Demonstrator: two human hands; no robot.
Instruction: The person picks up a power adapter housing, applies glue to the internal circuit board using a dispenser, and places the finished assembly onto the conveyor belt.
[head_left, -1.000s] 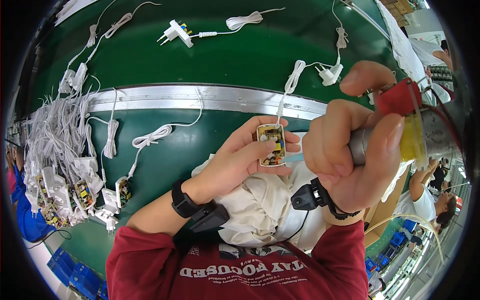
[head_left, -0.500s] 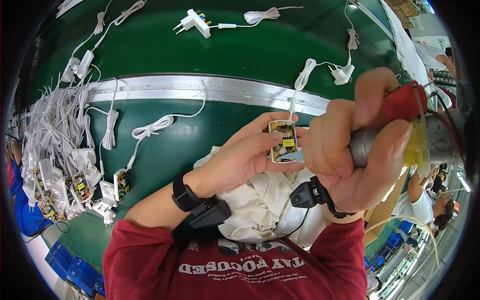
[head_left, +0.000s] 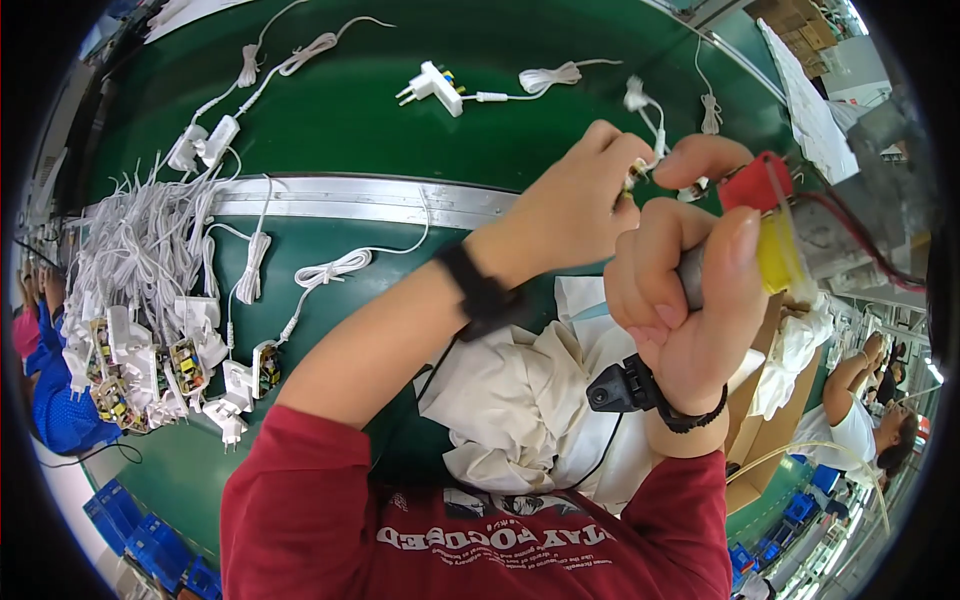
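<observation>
My left hand (head_left: 575, 195) reaches far over the metal rail, its fingers closed on a small adapter circuit board (head_left: 636, 176). Fingers cover most of the board, and a white cord (head_left: 657, 125) runs off beyond it. In my right hand (head_left: 690, 270) is a thick cylindrical hand tool with a red switch (head_left: 757, 182), a yellow band (head_left: 775, 255) and red and black wires. Its pale blue pointed tip (head_left: 592, 312) sticks out below the fingers, over white cloth (head_left: 530, 400) and apart from the board. A white plug (head_left: 693, 190) shows partly between the hands.
At left lies a heap of white corded adapters (head_left: 150, 370), several with bare boards. A metal rail (head_left: 350, 200) crosses the green bench (head_left: 350, 130). Beyond it lie a two-pin adapter (head_left: 432, 90) and other corded plugs. Blue bins (head_left: 150, 545) stand lower left; a person (head_left: 850, 420) is at right.
My left hand has carried the circuit board away from the tool tip, outward past the rail. My right hand keeps its hold on the tool. The whole view has shifted somewhat.
</observation>
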